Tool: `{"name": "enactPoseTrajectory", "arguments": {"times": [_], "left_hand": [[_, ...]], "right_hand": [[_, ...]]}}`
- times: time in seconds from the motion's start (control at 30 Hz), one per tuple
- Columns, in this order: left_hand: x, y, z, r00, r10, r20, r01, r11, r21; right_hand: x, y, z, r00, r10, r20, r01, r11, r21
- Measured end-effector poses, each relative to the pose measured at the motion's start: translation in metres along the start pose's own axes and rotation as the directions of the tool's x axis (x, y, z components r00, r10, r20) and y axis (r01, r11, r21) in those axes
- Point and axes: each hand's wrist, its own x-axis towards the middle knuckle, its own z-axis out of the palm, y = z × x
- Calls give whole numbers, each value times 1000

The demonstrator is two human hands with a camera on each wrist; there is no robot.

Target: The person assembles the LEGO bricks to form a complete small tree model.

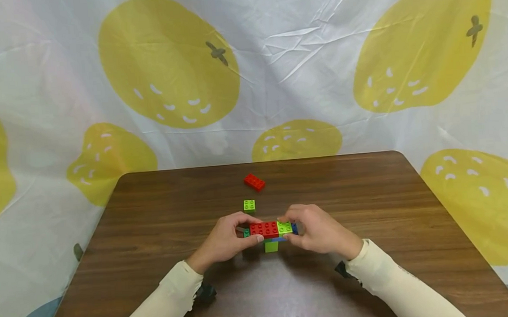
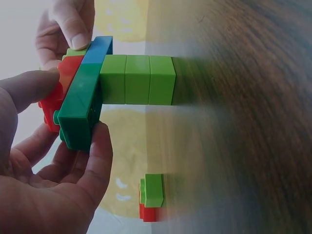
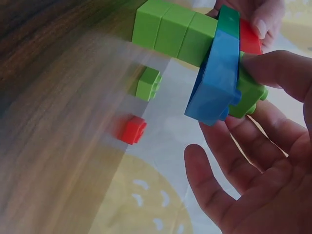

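A build of toy building bricks is between my two hands. Its column of three lime bricks [image 2: 138, 79] carries a dark green brick [image 2: 80, 105] and a blue brick [image 3: 217, 73] end to end. Above these lie a red brick [image 1: 264, 230] and a small lime brick [image 1: 284, 228], side by side. My left hand [image 1: 224, 236] grips the build at the red brick's end, thumb on the red side, fingers around the far side by the dark green brick. With my right hand [image 1: 318, 230] I pinch the small lime brick, thumb on its near face.
Beyond the build, a loose lime brick [image 1: 249, 206] lies on the brown wooden table [image 1: 160, 204]. Farther back is a loose red brick [image 1: 254, 182], set at an angle. A white curtain [image 1: 287, 67] with yellow fruit prints hangs behind the table's far edge.
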Motion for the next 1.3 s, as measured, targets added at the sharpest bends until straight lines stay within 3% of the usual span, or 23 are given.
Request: {"name": "enactPoseTrajectory", "arguments": {"times": [0.17, 0.43, 0.7, 0.87, 1.3], "left_hand": [[-1, -1, 0, 1000, -13, -6, 13, 1000, -4], [2, 0, 2, 1000, -13, 12, 13, 1000, 11], [6, -4, -6, 1000, 3, 29, -4, 999, 34], [13, -7, -15, 1000, 23, -2, -23, 1000, 21], [37, -19, -27, 996, 1, -93, 2, 999, 36]], "right_hand": [[1, -2, 1, 1000, -12, -1, 12, 999, -44], [-1, 3, 0, 999, 39, 10, -39, 997, 63], [-1, 6, 2, 999, 37, 3, -37, 997, 67], [0, 5, 2, 1000, 24, 1, -24, 998, 62], [1, 4, 2, 999, 37, -2, -36, 997, 70]]}}
